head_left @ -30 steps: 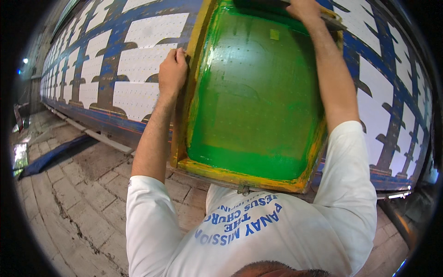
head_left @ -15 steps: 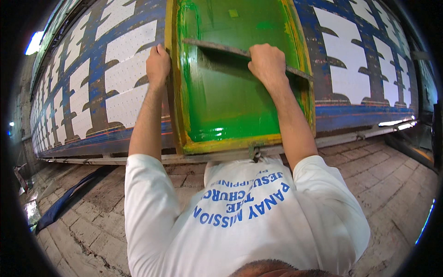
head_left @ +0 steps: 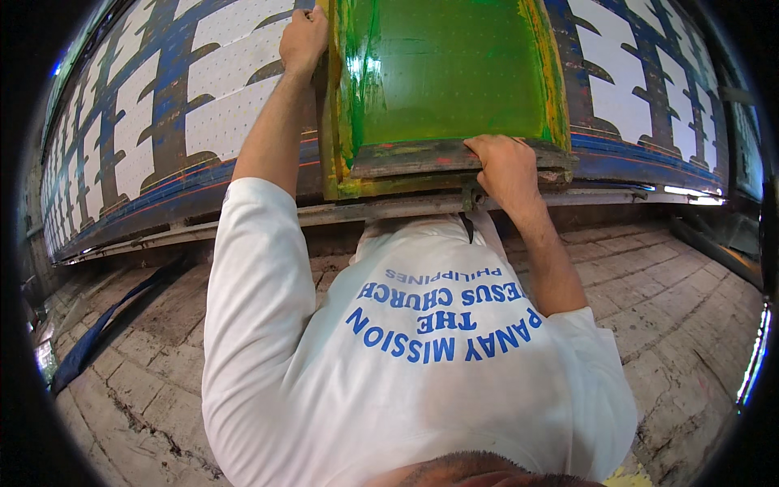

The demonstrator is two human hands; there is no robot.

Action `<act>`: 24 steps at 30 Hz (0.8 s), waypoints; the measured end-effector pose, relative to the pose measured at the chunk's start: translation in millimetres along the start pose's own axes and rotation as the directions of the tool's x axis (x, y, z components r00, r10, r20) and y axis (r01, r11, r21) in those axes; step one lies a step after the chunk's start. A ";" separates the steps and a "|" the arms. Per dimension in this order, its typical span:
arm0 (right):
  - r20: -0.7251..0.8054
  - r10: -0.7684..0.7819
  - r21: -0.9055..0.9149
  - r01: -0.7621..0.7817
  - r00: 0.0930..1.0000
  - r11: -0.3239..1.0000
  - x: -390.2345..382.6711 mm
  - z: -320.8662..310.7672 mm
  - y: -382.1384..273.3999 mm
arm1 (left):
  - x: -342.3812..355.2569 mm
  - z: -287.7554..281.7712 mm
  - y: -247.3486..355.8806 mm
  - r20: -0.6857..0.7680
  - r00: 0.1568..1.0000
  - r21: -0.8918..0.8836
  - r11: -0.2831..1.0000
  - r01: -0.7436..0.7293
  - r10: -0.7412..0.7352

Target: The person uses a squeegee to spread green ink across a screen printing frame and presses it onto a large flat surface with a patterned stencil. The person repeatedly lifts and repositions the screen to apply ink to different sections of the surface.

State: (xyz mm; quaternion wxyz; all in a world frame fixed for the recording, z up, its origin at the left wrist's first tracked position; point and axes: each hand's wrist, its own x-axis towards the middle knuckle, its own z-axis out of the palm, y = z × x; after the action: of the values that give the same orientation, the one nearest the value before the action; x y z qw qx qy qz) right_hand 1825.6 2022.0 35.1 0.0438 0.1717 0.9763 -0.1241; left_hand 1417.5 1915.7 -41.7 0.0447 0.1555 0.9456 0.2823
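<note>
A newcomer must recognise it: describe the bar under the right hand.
On the long table lies a green screen in a yellow-streaked frame. Across its near end, held by the right hand, lies the bar: dark, unlike the green and yellow around it.

Moderate, uneven indoor light. White glare on left side of green screen [head_left: 458, 77]; blown-out light strip [head_left: 755, 357] at right. Floor [head_left: 162, 341] shadowed just under table [head_left: 182, 185]. Fisheye curves table's near edge, corners black. Shirt [head_left: 406, 406] sharp, far left soft.
</note>
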 end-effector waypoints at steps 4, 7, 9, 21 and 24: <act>0.035 0.013 0.070 -0.016 0.999 0.997 7.8 -11.8 6.4 | -0.3 1.6 -0.1 -0.005 1.000 -0.018 1.000 0.005 -0.005; 0.063 0.010 0.067 -0.015 0.998 0.998 1.5 -14.7 5.6 | 0.2 3.4 -2.4 -0.008 1.000 0.004 1.000 0.019 -0.019; 0.082 -0.007 0.064 0.002 0.997 0.998 -6.3 -12.5 3.9 | 2.3 4.7 -3.3 -0.009 1.000 0.024 0.999 0.024 -0.024; 0.162 -0.318 0.566 0.177 0.934 0.806 -42.9 -22.6 76.4 | 8.8 1.3 -5.0 -0.090 0.995 0.059 0.998 0.036 -0.030; 0.115 -0.244 0.655 0.111 0.963 0.748 -36.9 -28.2 118.4 | 8.9 0.1 -5.4 -0.110 0.993 0.111 0.993 0.050 -0.038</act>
State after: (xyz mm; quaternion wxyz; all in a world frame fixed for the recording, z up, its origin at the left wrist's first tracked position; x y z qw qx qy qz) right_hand 1900.0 2125.0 40.2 0.0648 0.0694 0.8774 -0.4702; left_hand 1407.6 1914.3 -44.7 -0.0088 0.1213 0.9644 0.2349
